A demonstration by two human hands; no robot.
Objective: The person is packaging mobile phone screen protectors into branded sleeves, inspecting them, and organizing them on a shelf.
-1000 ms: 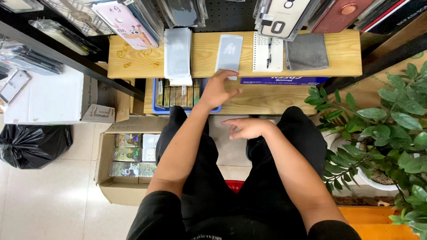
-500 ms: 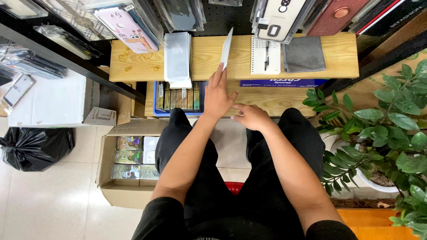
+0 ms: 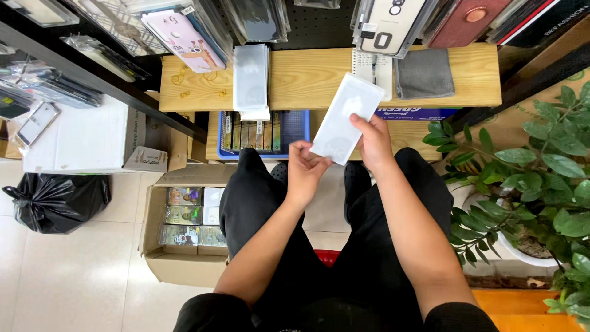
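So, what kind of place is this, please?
Probably a small shop or stall for phone accessories. Packaged phone cases hang on a pegboard above a wooden shelf, a stack of flat white packets lies on it, and both hands, left hand and right hand, hold one white packet.

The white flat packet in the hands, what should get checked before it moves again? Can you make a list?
1. Both hands on the flat white rectangular packet: ok. The left hand pinches its lower corner and the right hand grips its right edge.
2. Packet free of the light wooden shelf: ok, it is lifted above the shelf.
3. Stack of similar pale sleeves on the shelf tidy: ok, it lies squared up.
4. Grey folded cloth out of the way: ok, it sits apart to the right.
5. Which face of the packet is up: cannot tell.
6. Open cardboard box on the floor within reach: cannot tell.
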